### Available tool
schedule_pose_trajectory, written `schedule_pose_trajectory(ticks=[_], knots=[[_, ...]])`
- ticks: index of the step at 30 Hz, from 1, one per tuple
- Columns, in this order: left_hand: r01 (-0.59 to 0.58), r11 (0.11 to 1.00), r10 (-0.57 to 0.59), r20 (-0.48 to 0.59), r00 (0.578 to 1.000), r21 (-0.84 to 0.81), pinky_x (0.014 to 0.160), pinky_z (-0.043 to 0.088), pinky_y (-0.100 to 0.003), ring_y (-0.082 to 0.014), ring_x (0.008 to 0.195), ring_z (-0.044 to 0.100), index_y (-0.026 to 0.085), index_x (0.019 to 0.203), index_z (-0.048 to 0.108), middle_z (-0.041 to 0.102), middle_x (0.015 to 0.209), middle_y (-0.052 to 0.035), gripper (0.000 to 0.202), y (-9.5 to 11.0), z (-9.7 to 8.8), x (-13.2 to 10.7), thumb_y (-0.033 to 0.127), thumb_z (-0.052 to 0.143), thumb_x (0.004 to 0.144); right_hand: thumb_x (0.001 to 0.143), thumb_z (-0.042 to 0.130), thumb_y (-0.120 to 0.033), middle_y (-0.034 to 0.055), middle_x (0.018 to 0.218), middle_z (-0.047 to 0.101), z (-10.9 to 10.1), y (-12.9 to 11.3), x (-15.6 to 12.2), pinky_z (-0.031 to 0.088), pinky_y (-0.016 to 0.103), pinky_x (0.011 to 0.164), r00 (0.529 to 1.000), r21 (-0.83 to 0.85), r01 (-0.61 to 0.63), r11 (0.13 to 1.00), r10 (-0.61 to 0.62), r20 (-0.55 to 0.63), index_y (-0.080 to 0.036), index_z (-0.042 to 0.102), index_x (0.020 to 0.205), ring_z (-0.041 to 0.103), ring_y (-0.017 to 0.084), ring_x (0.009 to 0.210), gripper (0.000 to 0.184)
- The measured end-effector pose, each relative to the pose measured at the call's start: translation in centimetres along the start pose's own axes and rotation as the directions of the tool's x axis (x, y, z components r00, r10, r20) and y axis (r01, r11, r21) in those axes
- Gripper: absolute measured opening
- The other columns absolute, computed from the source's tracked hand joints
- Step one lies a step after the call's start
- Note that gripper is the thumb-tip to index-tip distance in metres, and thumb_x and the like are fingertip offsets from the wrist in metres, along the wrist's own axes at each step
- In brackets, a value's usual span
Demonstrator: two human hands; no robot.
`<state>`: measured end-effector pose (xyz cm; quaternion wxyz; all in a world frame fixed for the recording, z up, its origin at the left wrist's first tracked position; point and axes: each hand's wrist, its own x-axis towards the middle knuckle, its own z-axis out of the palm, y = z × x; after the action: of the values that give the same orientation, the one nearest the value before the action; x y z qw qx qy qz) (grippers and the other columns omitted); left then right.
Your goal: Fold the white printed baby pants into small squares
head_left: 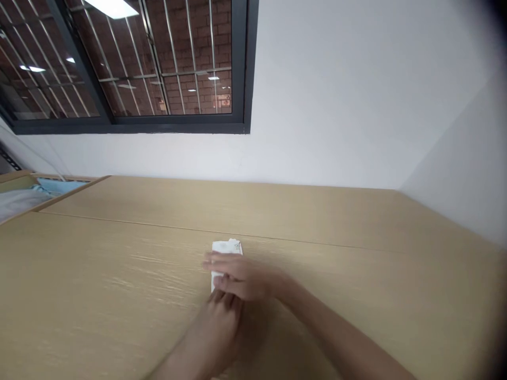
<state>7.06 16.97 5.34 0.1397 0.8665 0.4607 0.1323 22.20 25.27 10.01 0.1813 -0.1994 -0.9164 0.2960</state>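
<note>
A small, flat white packet with a small dark print near its top right corner lies on the pale wooden surface, or just over it. My left hand reaches up from below, its fingers curled at the packet's lower end. Those fingertips are partly covered by my right hand. Coming in from the right, my right hand lies across the packet's middle, its fingers stretched out to the left and its thumb apart below them. Motion blurs it somewhat. Between the two hands, the packet's lower part is mostly hidden.
A seam crosses the wooden surface behind the packet. At the far left an open wood-edged compartment holds light blue and white soft material. A white wall rises behind, with a dark-framed, barred window at upper left.
</note>
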Motion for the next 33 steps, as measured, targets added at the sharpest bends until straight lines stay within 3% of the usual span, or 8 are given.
schedule_pose_trajectory(ticks=[5, 9, 15, 20, 24, 28, 31, 33], knots=[[0.105, 0.991, -0.113, 0.115, 0.987, 0.078, 0.113, 0.042, -0.060, -0.0410, 0.128, 0.056, 0.013, 0.139, 0.058, 0.062, 0.135, -0.0214, 0.048, 0.8, 1.5, 0.4, 0.029, 0.048, 0.094, 0.103, 0.050, -0.035, -0.0024, 0.139, 0.064, 2.2, 0.9, 0.5, 0.034, 0.051, 0.120, 0.996, -0.070, 0.013, 0.997, -0.007, 0.092, -0.036, 0.075, 0.113, 0.049, 0.028, 0.139, 0.027], [0.076, 0.995, -0.079, 0.052, 0.996, 0.059, 0.114, 0.042, -0.058, -0.0414, 0.135, 0.049, 0.012, 0.141, 0.055, 0.057, 0.142, -0.0213, 0.053, 0.2, 2.0, 0.3, 0.030, 0.053, 0.091, 0.104, 0.048, -0.034, 0.0015, 0.152, 0.050, 2.6, 3.4, 0.1, 0.029, 0.049, 0.123, 0.995, -0.157, -0.094, 0.983, 0.096, 0.002, -0.033, 0.063, 0.137, 0.041, 0.029, 0.144, 0.036], [0.041, 0.997, -0.042, 0.025, 0.999, 0.060, 0.119, 0.033, -0.061, -0.0448, 0.149, 0.022, 0.005, 0.153, 0.035, 0.030, 0.160, -0.0226, 0.069, -0.8, 3.1, 0.0, 0.033, 0.053, 0.092, 0.106, 0.038, -0.031, 0.0084, 0.161, 0.035, 1.9, 6.5, -0.5, 0.024, 0.056, 0.124, 0.992, -0.307, -0.092, 0.947, 0.060, -0.113, -0.021, 0.040, 0.155, 0.028, 0.029, 0.151, 0.050], [0.041, 0.997, -0.041, 0.000, 0.999, 0.058, 0.118, 0.036, -0.061, -0.0441, 0.149, 0.024, 0.011, 0.155, 0.033, 0.026, 0.162, -0.0181, 0.069, -0.9, 3.0, 0.1, 0.036, 0.054, 0.093, 0.105, 0.041, -0.031, 0.0105, 0.161, 0.035, 1.8, 7.8, -0.6, 0.025, 0.054, 0.124, 0.980, -0.282, -0.120, 0.952, 0.068, -0.187, -0.018, 0.040, 0.155, 0.026, 0.028, 0.152, 0.051], [0.022, 0.999, -0.022, -0.003, 1.000, 0.046, 0.116, 0.039, -0.058, -0.0420, 0.147, 0.033, 0.012, 0.151, 0.041, 0.037, 0.158, -0.0175, 0.062, -1.0, 1.5, 0.2, 0.038, 0.052, 0.095, 0.106, 0.037, -0.035, 0.0139, 0.163, 0.029, 2.1, 7.8, -0.9, 0.022, 0.054, 0.125, 0.970, -0.223, -0.154, 0.963, 0.104, -0.220, -0.013, 0.037, 0.156, 0.023, 0.028, 0.153, 0.054], [0.042, 0.993, -0.057, -0.135, 0.989, -0.109, 0.094, 0.054, -0.041, -0.0274, 0.110, 0.067, 0.024, 0.127, 0.061, 0.070, 0.125, -0.0087, 0.034, -2.0, -0.9, 0.6, 0.036, 0.044, 0.100, 0.106, 0.032, -0.048, 0.0119, 0.160, 0.039, 1.9, 8.5, -1.3, 0.029, 0.050, 0.122, 0.864, 0.130, -0.273, 0.953, 0.302, -0.402, -0.020, 0.043, 0.152, 0.035, 0.025, 0.148, 0.055], [0.105, 0.983, -0.137, -0.228, 0.964, -0.147, 0.081, 0.050, -0.036, -0.0234, 0.090, 0.067, 0.023, 0.105, 0.066, 0.073, 0.098, -0.0064, 0.029, -3.4, -2.4, 1.2, 0.038, 0.041, 0.101, 0.104, 0.036, -0.055, 0.0115, 0.142, 0.060, 1.4, 9.4, -1.4, 0.038, 0.048, 0.116, 0.734, 0.407, -0.238, 0.882, 0.438, -0.519, -0.023, 0.058, 0.134, 0.052, 0.025, 0.135, 0.049], [0.199, 0.974, -0.220, -0.260, 0.940, -0.104, 0.076, 0.046, -0.035, -0.0238, 0.087, 0.065, 0.022, 0.089, 0.064, 0.071, 0.089, -0.0067, 0.031, -4.4, -2.9, 1.5, 0.038, 0.041, 0.101, 0.101, 0.043, -0.056, 0.0116, 0.129, 0.067, 1.2, 9.8, -1.3, 0.043, 0.046, 0.111, 0.695, 0.498, -0.189, 0.846, 0.474, -0.541, -0.022, 0.062, 0.121, 0.059, 0.025, 0.126, 0.044]])
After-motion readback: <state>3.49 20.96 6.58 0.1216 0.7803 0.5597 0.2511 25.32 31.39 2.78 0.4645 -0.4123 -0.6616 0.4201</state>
